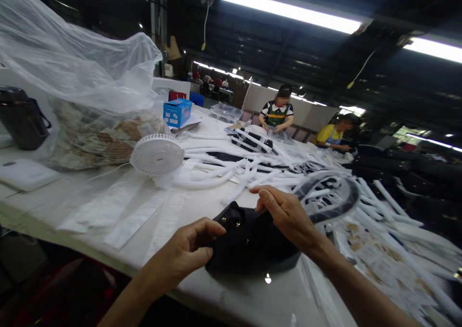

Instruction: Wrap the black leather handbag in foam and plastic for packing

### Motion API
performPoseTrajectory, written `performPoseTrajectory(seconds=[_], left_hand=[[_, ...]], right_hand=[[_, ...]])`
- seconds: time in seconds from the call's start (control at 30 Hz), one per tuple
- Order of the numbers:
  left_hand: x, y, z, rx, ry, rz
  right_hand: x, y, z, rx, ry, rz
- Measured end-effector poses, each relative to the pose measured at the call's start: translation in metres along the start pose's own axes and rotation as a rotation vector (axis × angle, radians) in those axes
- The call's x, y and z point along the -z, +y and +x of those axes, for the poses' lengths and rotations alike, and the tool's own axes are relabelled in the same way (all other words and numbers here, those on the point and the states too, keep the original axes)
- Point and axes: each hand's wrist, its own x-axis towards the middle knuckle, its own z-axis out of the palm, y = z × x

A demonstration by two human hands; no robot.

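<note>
A black bag [252, 250] with small gold-coloured metal fittings lies on the near edge of the white table. My left hand [193, 245] grips its left end, thumb low and bent fingers above. Over the bag's upper edge, my right hand [283, 214] is closed, its fingers bent and partly hidden behind the hand. A shiny metal piece [267, 278] shows at the bag's lower front. Just past my right hand lies a looped strip in clear wrapping [352, 197].
White tubes [216, 173] are heaped mid-table. On the left stand a white fan [157, 154], a plastic sack of small packets [97, 139], a dark jug [21, 117] and a blue box [177, 112]. More packets [390, 264] lie right. Two people work across the table.
</note>
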Motion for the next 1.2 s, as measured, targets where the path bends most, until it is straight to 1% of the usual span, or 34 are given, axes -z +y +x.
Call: performPoseTrajectory(seconds=[0.13, 0.23, 0.33, 0.5, 0.57, 0.63, 0.7, 0.77, 0.83, 0.9, 0.97, 1.03, 1.13, 1.2], left_hand=[[0.007, -0.008, -0.005, 0.047, 0.105, -0.01], [0.01, -0.015, -0.007, 0.068, 0.167, -0.007], [0.014, -0.022, -0.007, 0.054, 0.213, -0.02], [0.023, -0.038, -0.006, 0.015, 0.302, -0.079], [0.024, -0.043, -0.005, 0.018, 0.342, -0.111], [0.021, -0.045, -0.004, 0.006, 0.365, -0.134], [0.014, -0.04, -0.002, -0.017, 0.375, -0.128], [0.002, -0.028, 0.002, -0.044, 0.375, -0.105], [-0.011, -0.013, 0.007, -0.075, 0.362, -0.099], [-0.02, 0.001, 0.012, -0.118, 0.345, -0.114], [-0.024, 0.009, 0.018, -0.169, 0.334, -0.115], [-0.021, 0.011, 0.022, -0.211, 0.352, -0.063], [-0.014, 0.005, 0.028, -0.202, 0.402, 0.15], [-0.011, -0.001, 0.032, -0.167, 0.389, 0.311]], right_hand=[[0.011, 0.002, 0.001, -0.012, -0.043, -0.08], [0.016, 0.003, 0.001, -0.022, -0.024, -0.116], [0.019, 0.006, 0.001, -0.028, 0.012, -0.077], [0.027, 0.018, 0.003, -0.1, 0.043, 0.054], [0.03, 0.021, 0.005, -0.103, 0.026, 0.041], [0.03, 0.017, 0.006, -0.059, -0.004, -0.055], [0.024, 0.008, 0.005, 0.048, -0.016, -0.203], [0.011, -0.007, 0.001, 0.183, -0.038, -0.313], [-0.003, -0.023, -0.004, 0.276, -0.114, -0.327], [-0.013, -0.035, -0.006, 0.288, -0.217, -0.261], [-0.013, -0.039, -0.004, 0.236, -0.265, -0.169], [-0.002, -0.035, 0.003, 0.14, -0.236, -0.087], [0.021, -0.02, 0.014, -0.037, -0.157, -0.025], [0.03, -0.009, 0.018, -0.133, -0.168, -0.007]])
